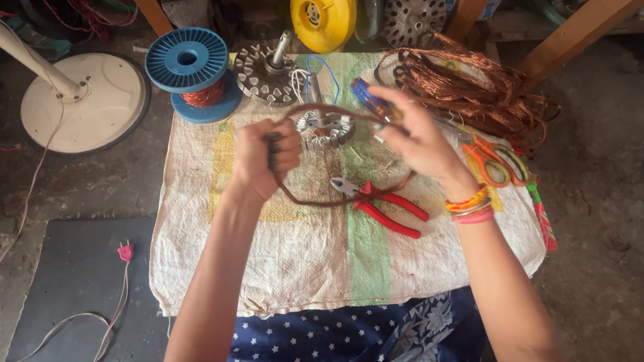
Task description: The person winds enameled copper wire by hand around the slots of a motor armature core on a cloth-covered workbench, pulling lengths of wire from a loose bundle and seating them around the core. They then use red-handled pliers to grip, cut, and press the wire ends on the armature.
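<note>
The left hand is closed in a fist around one end of a coil of dark brown wire, a long thin loop held up above the sack. The loop runs from the fist up and across toward the right hand, and its lower strand sags down to just over the pliers. The right hand's fingers are pinched together on the loop's far end; something blue sticks out past the fingertips, and it is hard to tell whether the hand holds it or it lies behind. The coil looks flat and tightly bundled, without loose strands.

Under the loop, on the sack, lies a small stator with white windings, directly between the two hands. The red-handled pliers lie just below it, jaws pointing left. Orange scissors sit at the sack's right edge, near the right wrist. A heap of bare copper wire covers the sack's far right corner. At the far left corner stands a blue spool with copper wire, and beside it a grey rotor with its shaft upright.

The near half of the sack is bare, open between the forearms. Left of the sack, on the floor, are a dark mat with a thin cord and a round white fan base.
</note>
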